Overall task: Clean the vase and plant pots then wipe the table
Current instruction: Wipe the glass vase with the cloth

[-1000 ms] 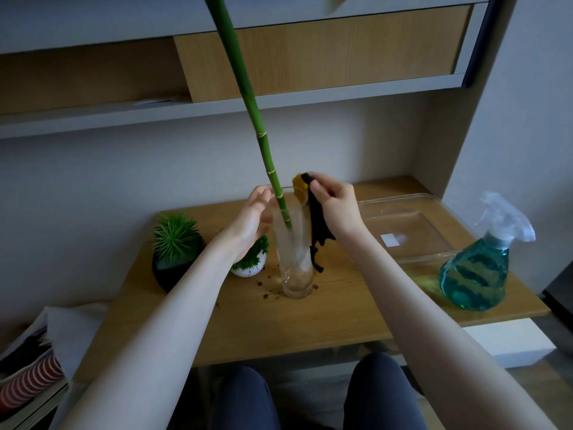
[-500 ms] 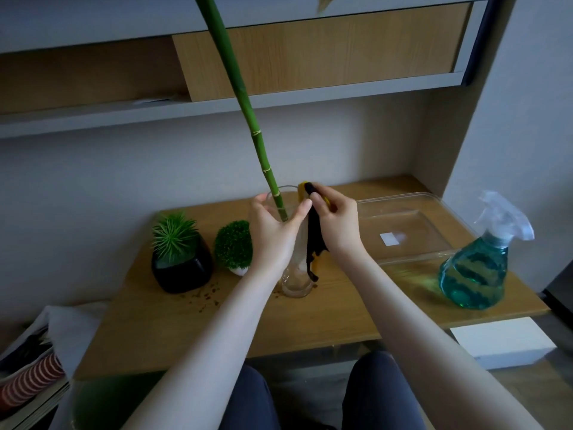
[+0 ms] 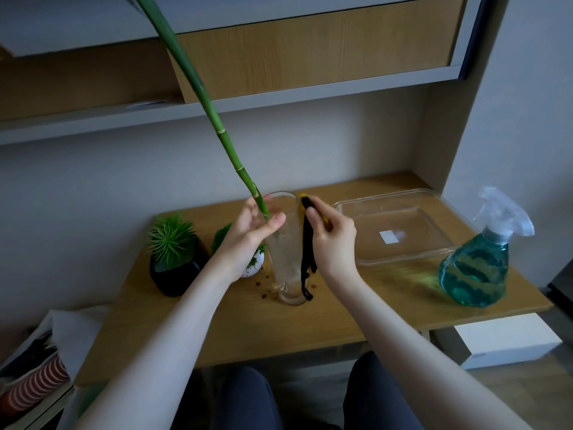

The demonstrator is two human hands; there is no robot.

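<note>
Glass vase (image 3: pixel 286 259) is standing upright mid-table (image 3: pixel 235 330), with the left hand (image 3: pixel 251 231) curling round its rim and the bamboo stalk (image 3: pixel 217 125) leaning out of it. Right hand (image 3: pixel 330 240) is pinching a black-and-yellow cloth (image 3: pixel 307 262) against the vase's side. Two potted plants (image 3: pixel 173 243) are sitting left; a clear tray (image 3: pixel 400 226) and teal-filled spray bottle (image 3: pixel 479 259) right.

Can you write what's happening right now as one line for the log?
left hand: grips glass vase near rim | right hand: holds black-and-yellow cloth against vase side | bamboo stalk: in vase, leaning left
</note>
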